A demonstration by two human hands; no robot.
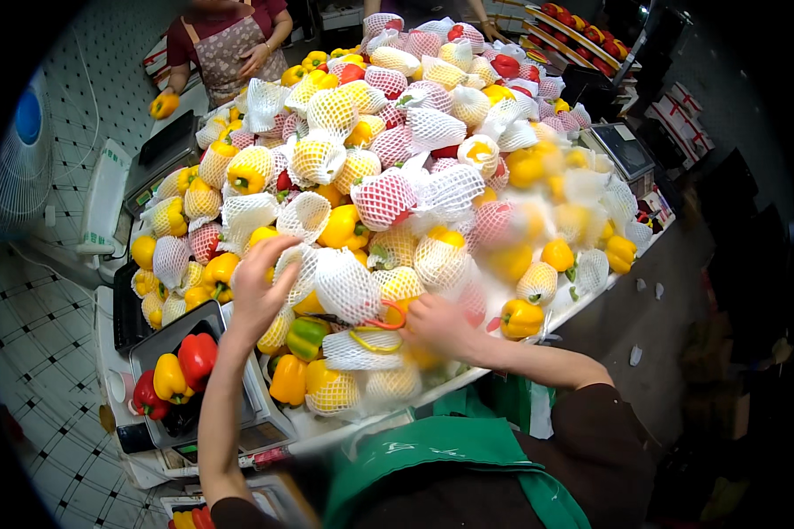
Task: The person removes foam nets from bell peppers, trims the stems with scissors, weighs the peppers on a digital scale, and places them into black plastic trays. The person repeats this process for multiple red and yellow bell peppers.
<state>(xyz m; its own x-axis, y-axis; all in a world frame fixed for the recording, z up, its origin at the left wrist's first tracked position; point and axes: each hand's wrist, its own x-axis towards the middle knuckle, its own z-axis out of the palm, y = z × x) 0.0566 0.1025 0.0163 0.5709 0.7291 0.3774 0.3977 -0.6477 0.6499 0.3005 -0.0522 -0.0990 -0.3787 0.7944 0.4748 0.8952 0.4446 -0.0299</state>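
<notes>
My left hand (258,286) reaches over the near side of the heap, thumb and fingers curled about the edge of a white foam net sleeve (302,271). Beside that sleeve sits a netted pepper (348,286). My right hand (438,328) is closed and slightly blurred; what its fingers hold, if anything, is hidden. An orange-red loop (393,316) and a yellow loop (375,342) lie just left of it, and I cannot tell their kind. Below are a green-and-yellow bell pepper (308,338), an orange-yellow bell pepper (288,380) and a netted yellow pepper (331,390).
Netted and bare peppers cover the white table (481,375). A grey tray (141,357) at left holds red and yellow peppers. Across the table, a person in a patterned apron (231,57) holds a yellow pepper (164,105). A fan (26,167) stands far left.
</notes>
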